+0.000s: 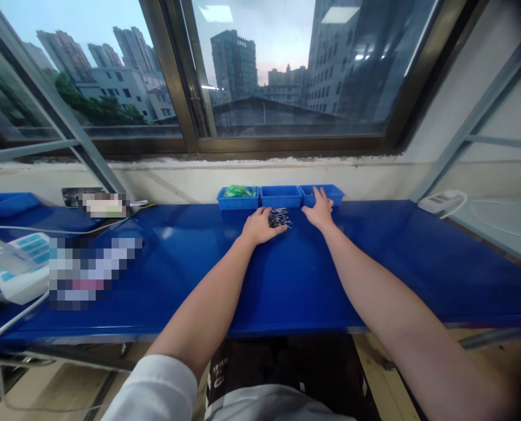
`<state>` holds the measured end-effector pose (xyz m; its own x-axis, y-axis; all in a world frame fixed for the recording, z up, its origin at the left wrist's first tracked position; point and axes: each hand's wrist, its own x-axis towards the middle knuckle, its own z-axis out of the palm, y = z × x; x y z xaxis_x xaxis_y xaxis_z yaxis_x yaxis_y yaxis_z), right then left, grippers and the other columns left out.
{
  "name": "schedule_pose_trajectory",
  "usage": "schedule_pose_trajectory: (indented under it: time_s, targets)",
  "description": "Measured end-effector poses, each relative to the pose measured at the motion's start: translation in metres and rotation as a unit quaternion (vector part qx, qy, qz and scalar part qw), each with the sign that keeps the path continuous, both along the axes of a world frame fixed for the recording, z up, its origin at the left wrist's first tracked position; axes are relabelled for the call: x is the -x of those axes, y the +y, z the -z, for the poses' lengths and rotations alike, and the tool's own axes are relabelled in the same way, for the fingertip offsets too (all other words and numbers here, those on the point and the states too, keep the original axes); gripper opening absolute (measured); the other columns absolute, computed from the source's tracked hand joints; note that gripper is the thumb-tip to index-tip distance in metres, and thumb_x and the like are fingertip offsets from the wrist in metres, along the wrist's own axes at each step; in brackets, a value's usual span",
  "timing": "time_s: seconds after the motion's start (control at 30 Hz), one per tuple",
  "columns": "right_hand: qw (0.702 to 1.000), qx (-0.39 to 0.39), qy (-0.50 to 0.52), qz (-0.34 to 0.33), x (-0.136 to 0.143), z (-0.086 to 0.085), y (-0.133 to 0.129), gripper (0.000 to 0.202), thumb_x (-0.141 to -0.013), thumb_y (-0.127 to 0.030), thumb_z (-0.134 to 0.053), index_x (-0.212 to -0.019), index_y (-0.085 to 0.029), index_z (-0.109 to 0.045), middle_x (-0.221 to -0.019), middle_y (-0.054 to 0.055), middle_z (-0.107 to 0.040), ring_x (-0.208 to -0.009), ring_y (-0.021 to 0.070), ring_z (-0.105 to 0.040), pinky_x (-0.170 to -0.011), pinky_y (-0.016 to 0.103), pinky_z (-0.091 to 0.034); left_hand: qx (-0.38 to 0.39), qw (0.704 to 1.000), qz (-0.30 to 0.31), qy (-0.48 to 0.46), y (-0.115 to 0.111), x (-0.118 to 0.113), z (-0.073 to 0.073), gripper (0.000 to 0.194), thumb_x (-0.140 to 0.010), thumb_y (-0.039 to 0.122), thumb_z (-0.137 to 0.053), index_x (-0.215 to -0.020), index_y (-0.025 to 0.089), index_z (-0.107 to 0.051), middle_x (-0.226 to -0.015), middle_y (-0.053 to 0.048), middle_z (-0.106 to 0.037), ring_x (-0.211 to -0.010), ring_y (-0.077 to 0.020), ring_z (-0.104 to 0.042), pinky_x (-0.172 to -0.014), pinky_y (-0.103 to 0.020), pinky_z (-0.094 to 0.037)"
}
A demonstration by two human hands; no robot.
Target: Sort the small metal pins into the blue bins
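Observation:
A small heap of thin, silvery and dark metal pieces [279,218], like screws or nails, lies on the blue tabletop [286,280]; their exact kind is too small to tell. My left hand [260,227] rests on the table at the heap's left side, thumb and fingers apart and curved around it. Over the front rim of the right blue bin [337,193] is my right hand [320,211], its fingers spread and the fingertips reaching over the bin. Nothing shows in its grasp. The bin's inside is partly hidden by that hand.
A middle blue bin [280,203] and a left blue bin [238,203] with green packets [239,191] stand in line against the wall. At left are a white device with blue keys [27,263], a cable and blurred items. A white power strip [441,200] lies at right.

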<state>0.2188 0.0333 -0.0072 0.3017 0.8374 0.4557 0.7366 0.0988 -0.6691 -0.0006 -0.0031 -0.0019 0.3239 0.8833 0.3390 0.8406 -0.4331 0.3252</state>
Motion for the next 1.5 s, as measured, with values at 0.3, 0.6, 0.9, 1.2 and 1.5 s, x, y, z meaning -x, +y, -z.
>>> schedule_pose_trajectory:
  time_s: [0.3,0.6,0.9,1.2,1.5]
  targets:
    - [0.96,0.016,-0.121,-0.251,0.025,-0.005,-0.016,0.013,-0.068,-0.023,-0.066,-0.079,-0.018,-0.071,-0.08,0.004,-0.066,-0.079,0.0175,-0.057,-0.084,0.033,-0.042,0.081,0.994,-0.019,0.075,0.002,-0.003,0.002,0.097,-0.07,0.081,-0.038,-0.141,0.014,-0.031,-0.149,-0.019,-0.026,-0.139,-0.0314,-0.023,-0.111,-0.047,-0.02]
    - [0.949,0.061,-0.125,-0.282,0.033,-0.008,-0.023,0.007,-0.069,-0.016,-0.064,-0.074,-0.017,-0.07,-0.076,0.002,-0.066,-0.071,0.0139,-0.057,-0.07,0.025,-0.043,0.089,0.993,-0.02,0.074,0.008,-0.002,0.004,0.088,-0.072,0.079,-0.037,-0.133,0.016,-0.043,-0.145,-0.017,-0.037,-0.134,-0.0313,-0.032,-0.108,-0.044,-0.025]
    - [0.948,0.087,-0.148,-0.268,0.037,-0.005,-0.016,0.009,-0.075,-0.016,-0.061,-0.073,-0.016,-0.07,-0.076,0.005,-0.069,-0.07,0.0161,-0.06,-0.07,0.026,-0.044,0.082,0.994,-0.018,0.073,0.008,-0.002,0.003,0.086,-0.073,0.077,-0.041,-0.133,0.016,-0.043,-0.142,-0.017,-0.041,-0.132,-0.032,-0.036,-0.106,-0.044,-0.028]
    - [0.964,0.041,-0.13,-0.229,0.037,0.003,-0.012,0.012,-0.079,-0.026,-0.062,-0.08,-0.017,-0.07,-0.085,0.007,-0.069,-0.078,0.0184,-0.061,-0.073,0.029,-0.044,0.059,0.996,-0.022,0.063,0.006,-0.002,0.002,0.088,-0.071,0.079,-0.042,-0.131,0.015,-0.045,-0.133,-0.018,-0.05,-0.123,-0.033,-0.046,-0.097,-0.04,-0.037]
    - [0.972,-0.058,-0.076,-0.215,0.039,-0.003,-0.015,0.009,-0.076,-0.024,-0.065,-0.076,-0.018,-0.072,-0.079,0.005,-0.071,-0.073,0.018,-0.063,-0.074,0.03,-0.045,0.037,0.998,-0.019,0.046,0.006,-0.003,0.004,0.083,-0.072,0.076,-0.046,-0.129,0.016,-0.046,-0.13,-0.017,-0.051,-0.12,-0.0323,-0.048,-0.095,-0.039,-0.039]
